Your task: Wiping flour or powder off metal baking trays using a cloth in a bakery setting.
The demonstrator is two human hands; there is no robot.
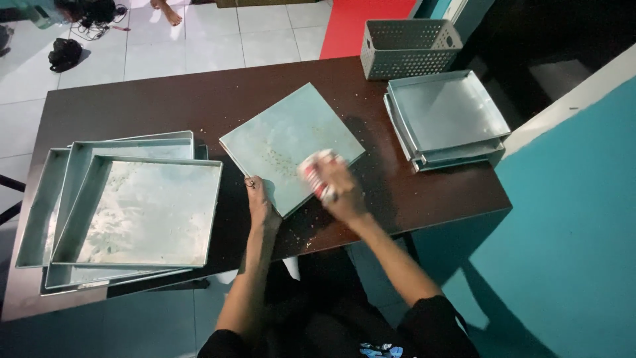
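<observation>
The square metal tray (291, 146) lies upside down in the middle of the dark tabletop (165, 99), turned corner-on to the person, its near corner close to the near edge; the left hand (260, 202) presses flat on the tray's near-left edge, fingers spread and closed on nothing, only steadying; the right hand (338, 189) is curled tight round a red-and-white cloth (319, 171), which rests on the tray's right side and is blurred, so its exact outline cannot be told.

Crumbs (278, 159) are scattered on the tray's back and on the tabletop near the hands; a hard sweep toward the near edge would likely send them over onto the floor or the person's lap. Because only one hand pins the tray, and at an edge, a strong rub near the opposite corner could spin it or push it off the near edge.

To the left, a stack of soiled trays (126, 212) overhangs the tabletop's near edge; a knock from the left elbow might tip it. To the right, a stack of cleaner trays (447, 116) sits just beside a perforated grey basket (407, 46) at the far edge; stray crumbs flicked right could dirty it.
</observation>
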